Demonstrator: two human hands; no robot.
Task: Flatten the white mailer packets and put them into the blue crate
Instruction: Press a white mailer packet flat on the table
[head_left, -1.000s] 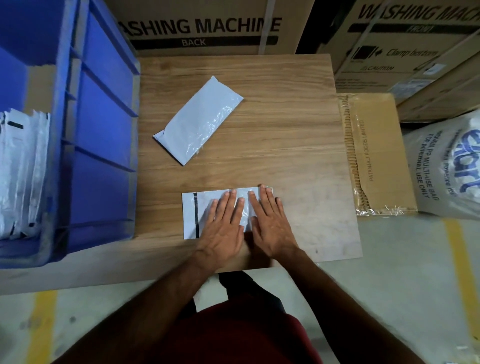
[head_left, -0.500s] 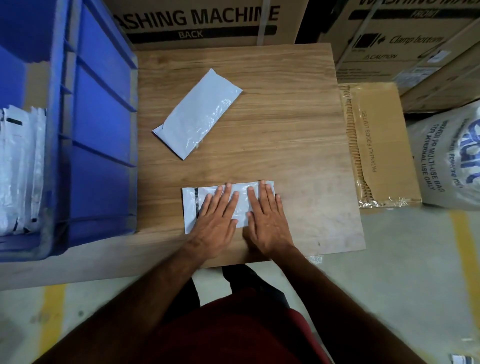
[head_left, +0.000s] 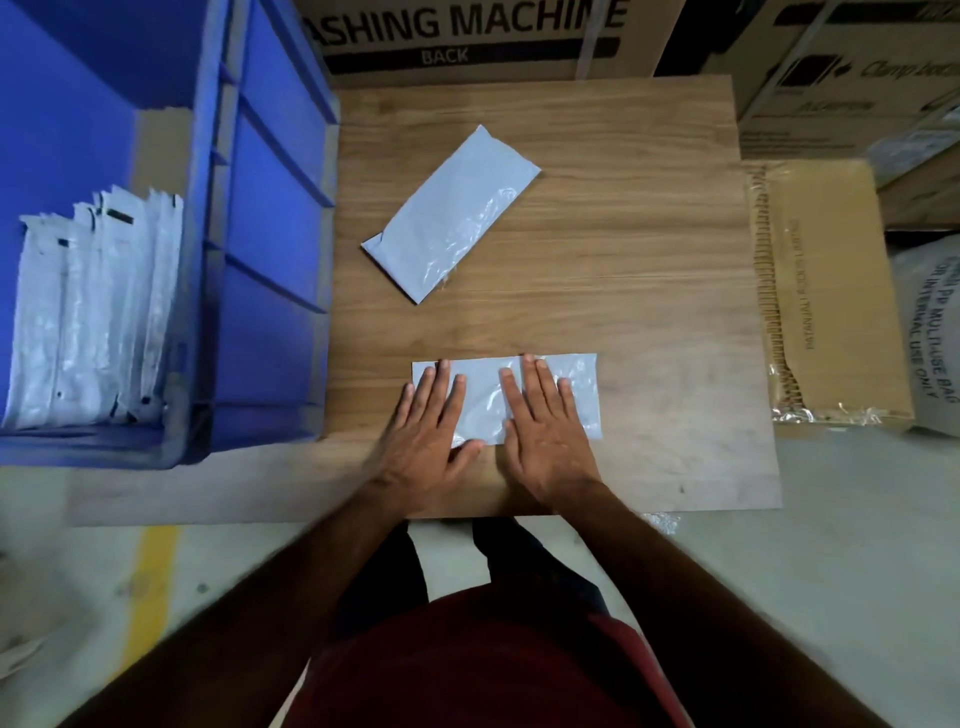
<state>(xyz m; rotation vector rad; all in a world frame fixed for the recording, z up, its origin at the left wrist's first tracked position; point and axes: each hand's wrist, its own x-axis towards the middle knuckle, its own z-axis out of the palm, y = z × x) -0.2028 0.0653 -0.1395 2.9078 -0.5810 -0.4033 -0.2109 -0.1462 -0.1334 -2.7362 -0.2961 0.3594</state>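
A white mailer packet (head_left: 480, 395) lies flat near the front of the wooden table (head_left: 623, 291). My left hand (head_left: 426, 431) presses on its left part with straight fingers. My right hand (head_left: 545, 431) presses on its right part, fingers also straight. A second white mailer packet (head_left: 452, 213) lies at a slant farther back on the table, untouched. The blue crate (head_left: 270, 249) stands at the left, holding several white packets (head_left: 93, 312) upright in a row.
Large cardboard boxes (head_left: 467, 36) marked WASHING MACHINE stand behind the table. A flat cardboard carton (head_left: 831, 291) and a white printed bag (head_left: 930, 332) sit to the right. The grey floor has a yellow line (head_left: 150, 587) at the lower left.
My hands have slid apart along the near packet, the left toward its left end and the right toward its right end. The black strip on it is now covered.
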